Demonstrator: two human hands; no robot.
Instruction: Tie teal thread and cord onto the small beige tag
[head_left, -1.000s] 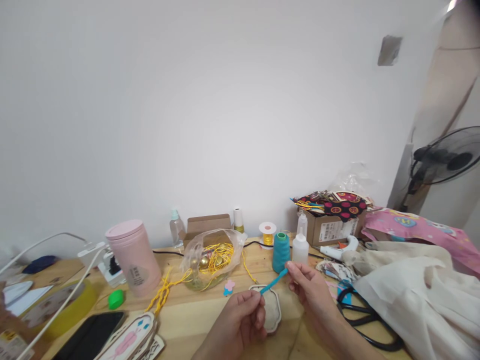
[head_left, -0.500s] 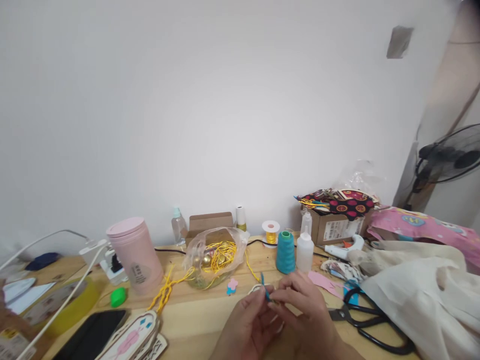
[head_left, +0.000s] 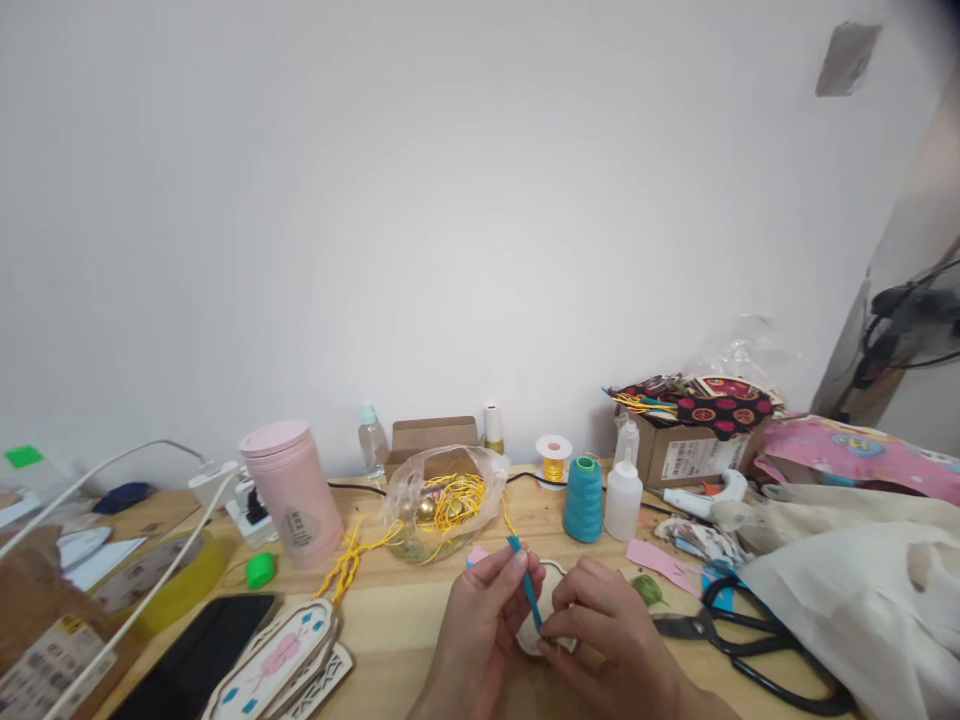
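Between finger and thumb, my left hand (head_left: 480, 630) pinches the upper part of a narrow blue strip (head_left: 533, 603), perhaps fabric or paper. My right hand (head_left: 611, 630) is closed at the strip's lower end, where a small darkish bit at the fingertips is too small to make out. Behind and below the fingers lies a pale rounded piece with a dark edge (head_left: 553, 578), partly hidden. A small pink and blue cutout (head_left: 475, 555) shows just past my left hand. Beside my right hand rests a small green item (head_left: 646, 590).
Black-handled scissors (head_left: 757, 640) lie at right near white cloth (head_left: 847, 590). Beyond the hands stand a teal thread cone (head_left: 583, 500), a white squeeze bottle (head_left: 623, 502) and a plastic bag of yellow cord (head_left: 450, 500). Left are a pink cup (head_left: 292, 495), a phone (head_left: 199, 650) and stacked decorated pieces (head_left: 274, 655).
The view has swung slightly left. My hands have moved a little apart and the blue strip shows longer between them. The green item and more of the pale piece have come into sight.
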